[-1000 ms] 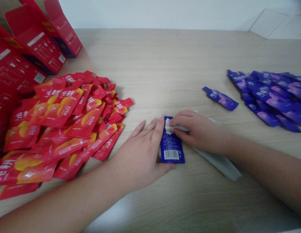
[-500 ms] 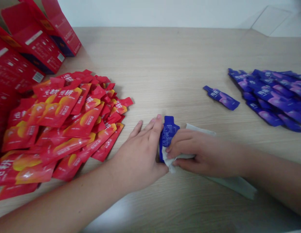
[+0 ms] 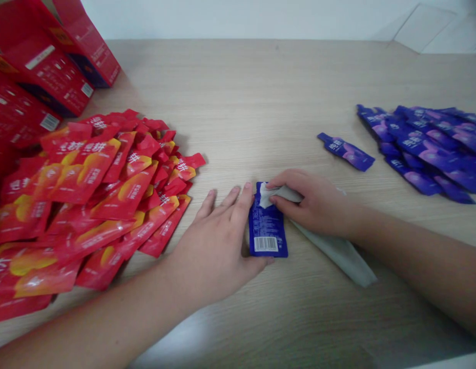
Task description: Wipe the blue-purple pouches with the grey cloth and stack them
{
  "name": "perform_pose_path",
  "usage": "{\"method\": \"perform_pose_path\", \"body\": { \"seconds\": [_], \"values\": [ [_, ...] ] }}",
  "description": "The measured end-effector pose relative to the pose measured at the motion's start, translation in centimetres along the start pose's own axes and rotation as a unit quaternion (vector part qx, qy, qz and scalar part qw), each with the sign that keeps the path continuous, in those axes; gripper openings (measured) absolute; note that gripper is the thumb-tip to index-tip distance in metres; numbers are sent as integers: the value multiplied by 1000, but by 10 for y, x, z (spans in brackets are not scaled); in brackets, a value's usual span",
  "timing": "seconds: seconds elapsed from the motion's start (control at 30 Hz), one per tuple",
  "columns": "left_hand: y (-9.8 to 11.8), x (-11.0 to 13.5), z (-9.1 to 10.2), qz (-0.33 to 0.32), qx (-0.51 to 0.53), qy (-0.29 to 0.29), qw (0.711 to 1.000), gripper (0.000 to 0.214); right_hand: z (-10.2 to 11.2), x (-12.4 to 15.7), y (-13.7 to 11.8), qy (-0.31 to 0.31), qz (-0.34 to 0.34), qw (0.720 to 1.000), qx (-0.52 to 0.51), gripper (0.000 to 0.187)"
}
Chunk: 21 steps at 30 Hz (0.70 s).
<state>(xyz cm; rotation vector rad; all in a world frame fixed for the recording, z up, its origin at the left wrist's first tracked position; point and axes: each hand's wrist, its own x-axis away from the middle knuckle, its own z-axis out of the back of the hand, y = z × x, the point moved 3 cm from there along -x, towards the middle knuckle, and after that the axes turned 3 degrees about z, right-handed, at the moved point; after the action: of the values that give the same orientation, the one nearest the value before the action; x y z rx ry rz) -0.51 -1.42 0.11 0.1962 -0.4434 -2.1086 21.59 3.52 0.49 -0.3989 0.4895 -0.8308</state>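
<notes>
A blue sachet (image 3: 266, 225) lies flat on the table in front of me, its barcode side up. My left hand (image 3: 216, 241) rests along its left edge with the fingers stretched out and the thumb at its lower edge. Between the thumb and fingers of my right hand (image 3: 307, 202) is a pale cloth (image 3: 332, 251), whose bunched end presses on the top of the sachet. The rest of the cloth trails down to the right under my hand. The sachet's narrow neck is covered by the cloth and fingers.
To the left spreads a heap of red sachets (image 3: 103, 174), with several open red boxes (image 3: 49, 66) standing behind it. One purple-blue sachet (image 3: 347, 152) lies alone at the right, beside a pile of similar purple-blue sachets (image 3: 426, 148). A white wall (image 3: 241, 18) borders the wooden table (image 3: 238, 92).
My right hand has moved the cloth from the lower part of the blue sachet up to its top, uncovering the barcode. My left hand stays beside the sachet. The view has shifted slightly.
</notes>
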Motion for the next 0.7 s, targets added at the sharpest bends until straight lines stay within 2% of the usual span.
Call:
{"method": "perform_pose_path", "body": {
  "seconds": [0.07, 0.17, 0.23, 0.3, 0.47, 0.63, 0.7],
  "values": [
    [0, 1, 0, -1, -5, 3, 1000, 112, 3, 6, -9, -5, -5, 999, -51, 20],
    [-2, 1, -2, -3, -15, 2, 1000, 112, 1, 15, -34, -101, 52, 984, -135, 14],
    [-3, 1, -3, -10, -21, 0, 1000, 115, -3, 18, -46, -164, 89, 971, -152, 11],
    [-3, 0, -4, -17, -23, 3, 1000, 116, -6, 14, -48, -180, 103, 969, -131, 9],
    [-2, -1, 0, -25, -28, 16, 999, 114, -8, -4, -19, -106, 79, 991, 1, 12],
    [-8, -2, 4, -67, -41, 3, 997, 58, -4, -8, 20, 30, -14, 997, 66, 21],
    [-15, -4, 6, -67, -23, 26, 997, 51, -1, -6, 33, 72, -55, 994, 66, 21]
  ]
}}
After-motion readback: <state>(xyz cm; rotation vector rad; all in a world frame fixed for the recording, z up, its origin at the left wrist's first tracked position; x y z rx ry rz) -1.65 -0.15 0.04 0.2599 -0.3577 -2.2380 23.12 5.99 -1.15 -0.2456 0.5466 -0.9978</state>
